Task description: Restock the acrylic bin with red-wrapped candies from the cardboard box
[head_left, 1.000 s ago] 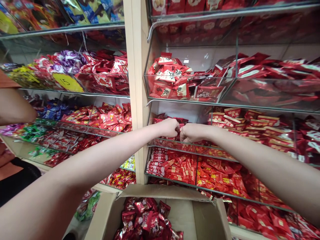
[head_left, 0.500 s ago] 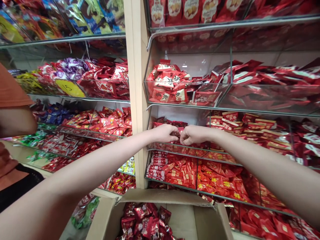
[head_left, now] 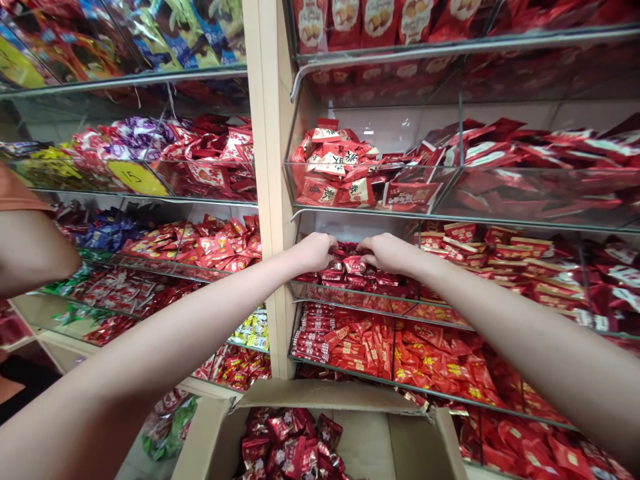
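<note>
Both of my hands are inside a clear bin on the right-hand shelving, over dark red wrapped sweets (head_left: 356, 265). My left hand (head_left: 315, 253) is at the left end of the bin, its fingers loosely bent down at the packets, with no packet seen lifted in it. Across a small gap, my right hand (head_left: 387, 254) rests on the packets with thumb and fingers apart. Some fingertips are hidden among the wrappers. Below my hands stands an open cardboard box (head_left: 365, 395) with similar dark red sweets (head_left: 287, 443) heaped on its left side.
A clear front panel (head_left: 350, 297) edges the bin. Bins of red packets (head_left: 365, 340) lie below, and more packets (head_left: 340, 160) above. A wooden upright (head_left: 273, 167) divides the shelving. At far left is another person's arm (head_left: 37, 250), near a yellow price tag (head_left: 137, 177).
My hands were close together low in the bin; now they have risen slightly and moved apart, and more dark red packets show between them. The other person's arm at left has shifted lower.
</note>
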A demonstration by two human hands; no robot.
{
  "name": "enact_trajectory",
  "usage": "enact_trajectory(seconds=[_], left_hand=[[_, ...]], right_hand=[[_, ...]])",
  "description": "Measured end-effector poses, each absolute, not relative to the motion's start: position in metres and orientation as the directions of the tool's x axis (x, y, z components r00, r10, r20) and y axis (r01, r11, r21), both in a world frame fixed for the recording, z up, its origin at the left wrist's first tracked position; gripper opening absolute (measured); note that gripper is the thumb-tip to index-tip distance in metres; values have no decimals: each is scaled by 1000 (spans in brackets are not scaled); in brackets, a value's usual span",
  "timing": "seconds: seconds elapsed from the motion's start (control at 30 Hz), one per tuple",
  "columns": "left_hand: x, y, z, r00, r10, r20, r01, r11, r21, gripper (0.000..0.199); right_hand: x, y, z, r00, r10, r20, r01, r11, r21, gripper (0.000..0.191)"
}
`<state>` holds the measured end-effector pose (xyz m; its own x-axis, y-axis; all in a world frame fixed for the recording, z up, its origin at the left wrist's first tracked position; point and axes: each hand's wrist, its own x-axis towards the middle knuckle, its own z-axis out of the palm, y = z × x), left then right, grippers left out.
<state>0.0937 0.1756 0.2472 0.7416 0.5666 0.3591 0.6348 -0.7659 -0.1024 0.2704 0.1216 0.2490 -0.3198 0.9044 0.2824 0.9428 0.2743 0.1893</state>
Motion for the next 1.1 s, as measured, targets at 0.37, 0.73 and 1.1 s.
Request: enact_trajectory(seconds=[0.37,0.73,1.1], left_hand=[[107,195,248,834,486,261,544,-804,-240,37],[108,188,269,781,622,58,622,-768,-153,30],[108,202,272,778,627,41,623,-760,-188,39]], right_hand=[[275,134,245,-185,958,219,973,147,181,15],[271,130,250,-211,962,171,970,184,160,16],[267,105,242,-344,854,391,938,292,186,22]])
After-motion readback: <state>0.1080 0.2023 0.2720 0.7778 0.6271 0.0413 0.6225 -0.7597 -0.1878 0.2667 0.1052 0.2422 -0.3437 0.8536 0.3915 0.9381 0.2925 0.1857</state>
